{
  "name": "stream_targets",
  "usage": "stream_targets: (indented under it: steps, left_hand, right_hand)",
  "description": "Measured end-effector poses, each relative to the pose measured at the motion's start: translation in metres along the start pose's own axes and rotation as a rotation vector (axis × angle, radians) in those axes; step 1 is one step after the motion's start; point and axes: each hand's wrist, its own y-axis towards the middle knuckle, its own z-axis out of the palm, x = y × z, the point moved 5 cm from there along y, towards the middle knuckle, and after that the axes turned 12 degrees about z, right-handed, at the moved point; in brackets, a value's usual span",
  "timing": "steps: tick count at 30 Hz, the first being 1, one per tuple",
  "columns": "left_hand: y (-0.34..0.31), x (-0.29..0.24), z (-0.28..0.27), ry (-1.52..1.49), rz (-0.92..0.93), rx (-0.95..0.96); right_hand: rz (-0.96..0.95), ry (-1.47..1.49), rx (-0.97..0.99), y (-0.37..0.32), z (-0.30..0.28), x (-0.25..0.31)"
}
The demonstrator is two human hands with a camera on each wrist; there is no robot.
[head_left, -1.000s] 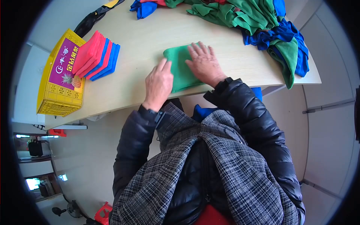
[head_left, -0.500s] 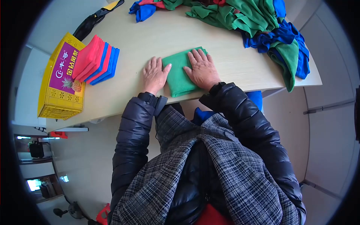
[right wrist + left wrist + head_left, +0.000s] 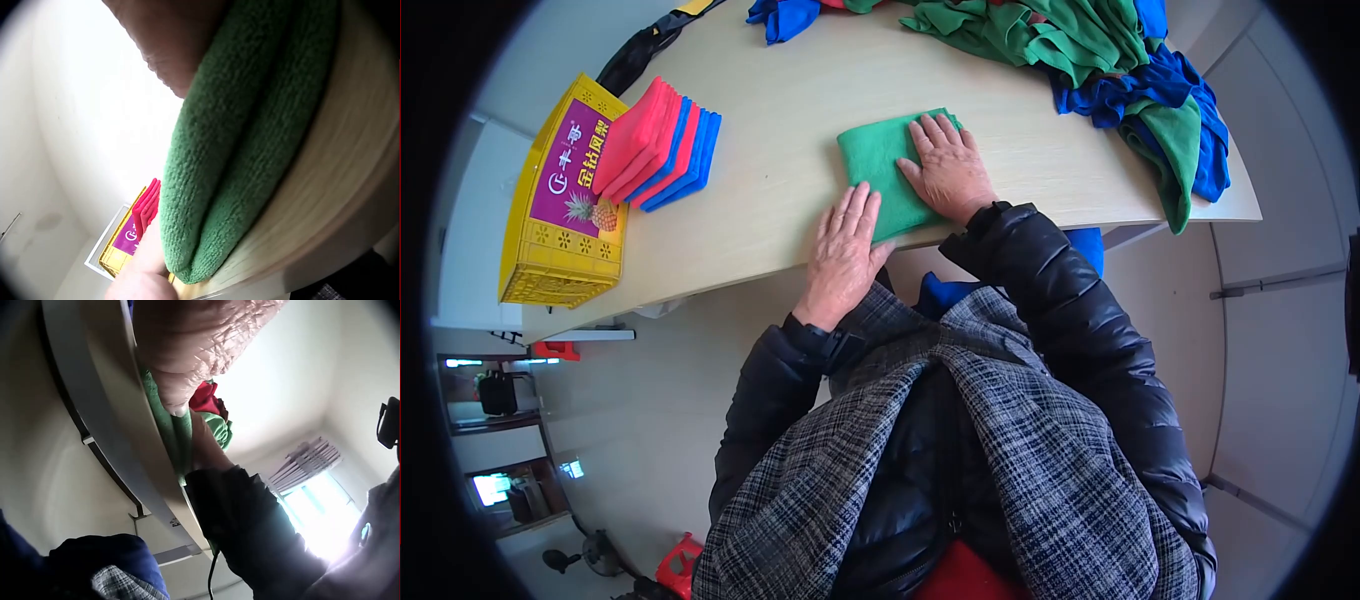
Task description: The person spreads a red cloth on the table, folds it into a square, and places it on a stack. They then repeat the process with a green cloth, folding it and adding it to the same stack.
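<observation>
A folded green cloth (image 3: 878,160) lies flat near the table's front edge. My right hand (image 3: 949,170) rests flat on its right part, fingers straight and slightly spread. My left hand (image 3: 841,252) touches the cloth's lower left edge with straight fingers, its wrist past the table edge. In the left wrist view the left hand (image 3: 194,344) is over the green cloth (image 3: 167,431), with the other sleeve beyond. The right wrist view shows the thick rounded fold of the green cloth (image 3: 219,162) close up, under part of the right hand (image 3: 175,37).
At the left, folded red and blue cloths (image 3: 662,145) lean against a yellow box (image 3: 565,200). Loose green cloths (image 3: 1050,40) and blue cloths (image 3: 1210,150) are heaped at the back right, one hanging over the edge. A black strap (image 3: 640,52) lies at the back left.
The left hand has moved from beside the cloth's left edge to its lower left edge, nearer my body. The right hand stays on the cloth.
</observation>
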Motion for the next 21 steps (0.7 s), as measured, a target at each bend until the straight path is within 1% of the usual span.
stream_targets:
  steps: [3, 4, 7, 11, 15, 19, 21]
  left_hand:
    - [0.000, 0.007, -0.013, 0.083, -0.037, 0.082]
    - [0.005, 0.009, -0.015, 0.085, -0.041, 0.082]
    - [0.045, 0.028, -0.017, 0.037, -0.106, -0.037]
    - [0.070, 0.028, 0.018, 0.046, -0.034, -0.004]
    - [0.059, 0.034, 0.031, 0.039, -0.058, 0.066]
    - [0.052, 0.033, 0.023, 0.053, -0.087, 0.122]
    - [0.046, 0.034, 0.019, 0.057, -0.089, 0.102]
  right_hand:
    - [0.000, -0.005, -0.004, 0.000, -0.001, 0.000]
    - [0.008, -0.004, 0.010, 0.000, -0.003, 0.001]
    - [0.022, -0.008, 0.033, 0.000, -0.005, 0.003]
    - [0.033, -0.039, 0.003, -0.001, -0.002, -0.002]
    - [0.036, -0.024, 0.016, -0.005, -0.004, -0.005]
    - [0.053, 0.024, 0.012, -0.004, -0.004, -0.018]
    - [0.096, 0.048, 0.005, -0.006, -0.009, -0.028]
